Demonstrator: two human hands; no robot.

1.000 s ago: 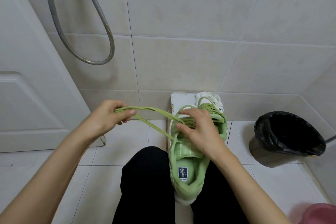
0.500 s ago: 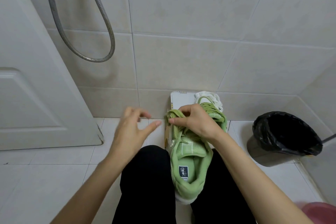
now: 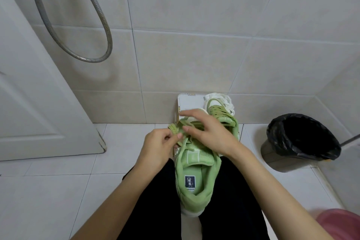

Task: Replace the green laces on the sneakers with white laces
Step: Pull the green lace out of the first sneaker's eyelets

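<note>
Currently, left hand (image 3: 160, 145) curled, bunched green lace (image 3: 174, 129) pinched between thumb and fingers. Lace not yet freed from near sneaker (image 3: 196, 179), wedged between legs (image 3: 152, 191). If yanked, lace likely snagged partway, knot tightened. Right hand (image 3: 207, 132) laid over lacing, fingers nearly straight, nothing seen gripped; sneaker could be dragged out if not pressed down. 2nd sneaker (image 3: 232, 122) laced green; white laces (image 3: 224, 99) piled behind, easily tangled.

One sneaker (image 3: 196, 179) is laid between the legs (image 3: 155, 204), with a loose lace (image 3: 175, 131) bunched at its left. A second sneaker (image 3: 222, 115) is set behind it. A pile of laces (image 3: 220, 99) and a box (image 3: 190, 102) are placed by the wall. A bin (image 3: 300, 140) is put on the right and a door (image 3: 39, 103) on the left
</note>
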